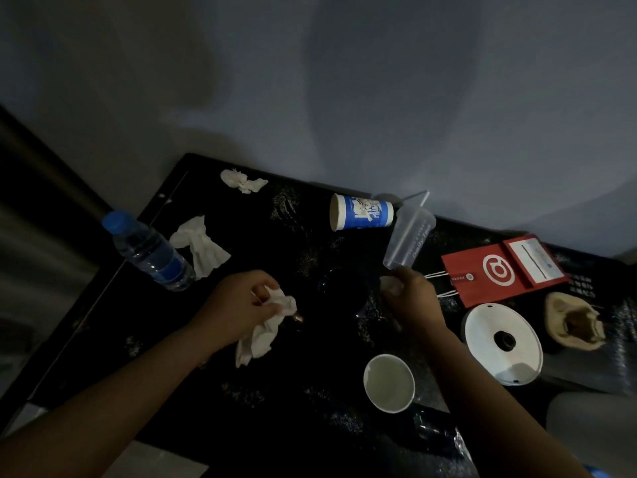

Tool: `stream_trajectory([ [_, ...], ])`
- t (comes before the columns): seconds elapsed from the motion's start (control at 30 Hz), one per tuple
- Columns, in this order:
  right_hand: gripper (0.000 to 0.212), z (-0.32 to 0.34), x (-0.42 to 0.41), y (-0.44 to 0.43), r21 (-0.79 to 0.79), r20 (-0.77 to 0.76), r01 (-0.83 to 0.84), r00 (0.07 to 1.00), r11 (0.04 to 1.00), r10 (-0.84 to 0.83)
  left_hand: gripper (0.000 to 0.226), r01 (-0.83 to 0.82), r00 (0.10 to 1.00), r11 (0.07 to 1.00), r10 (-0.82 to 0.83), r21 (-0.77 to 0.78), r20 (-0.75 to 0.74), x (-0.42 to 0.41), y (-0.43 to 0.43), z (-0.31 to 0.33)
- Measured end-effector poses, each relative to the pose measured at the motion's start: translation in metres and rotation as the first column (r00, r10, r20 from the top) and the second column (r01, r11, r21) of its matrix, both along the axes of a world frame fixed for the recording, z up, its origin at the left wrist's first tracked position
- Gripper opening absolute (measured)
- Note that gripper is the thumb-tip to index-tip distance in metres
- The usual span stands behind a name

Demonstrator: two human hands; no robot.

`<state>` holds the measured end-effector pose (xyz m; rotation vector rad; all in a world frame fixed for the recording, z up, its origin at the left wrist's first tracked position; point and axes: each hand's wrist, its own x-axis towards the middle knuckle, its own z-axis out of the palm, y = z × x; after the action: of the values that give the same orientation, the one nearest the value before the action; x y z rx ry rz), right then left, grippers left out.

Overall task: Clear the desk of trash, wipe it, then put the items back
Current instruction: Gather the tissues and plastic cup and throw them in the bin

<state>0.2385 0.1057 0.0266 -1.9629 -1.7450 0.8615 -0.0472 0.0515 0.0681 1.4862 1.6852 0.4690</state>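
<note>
On the dark desk (310, 339), my left hand (238, 305) grips a crumpled white tissue (269, 329) that hangs below the fingers. My right hand (410, 298) holds a clear plastic cup (410, 239) by its base, tilted up toward the wall, with a straw (422, 200) sticking out of it. Two more crumpled tissues lie on the desk, one near the bottle (200, 246) and one at the far edge (243, 181). A blue and white paper cup (362, 212) lies on its side near the wall. A white paper cup (389, 382) stands upright near the front.
A water bottle with a blue cap (148, 251) lies at the left edge. A red paper bag (499, 270) lies flat at the right, with a white round lid (503, 343) and a beige crumpled item (572, 322) near it. A dark round object (344, 294) sits between my hands.
</note>
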Motion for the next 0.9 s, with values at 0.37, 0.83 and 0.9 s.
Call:
stream_trajectory([
  [0.37,0.029,0.023,-0.062,0.024,-0.061,-0.015,-0.001,1.000,0.998,0.000,0.041,-0.192,0.958,0.978,0.206,0.087,-0.201,-0.078,0.066,-0.034],
  [0.83,0.031,0.018,-0.087,0.029,-0.076,0.050,0.101,0.994,0.992,-0.098,0.120,-0.118,0.857,0.977,0.011,-0.176,-0.516,-0.093,0.114,-0.088],
  [0.9,0.031,0.017,-0.085,0.026,-0.104,0.054,0.094,0.995,0.990,-0.089,0.123,-0.137,0.865,0.961,-0.002,-0.241,-0.501,-0.092,0.120,-0.091],
])
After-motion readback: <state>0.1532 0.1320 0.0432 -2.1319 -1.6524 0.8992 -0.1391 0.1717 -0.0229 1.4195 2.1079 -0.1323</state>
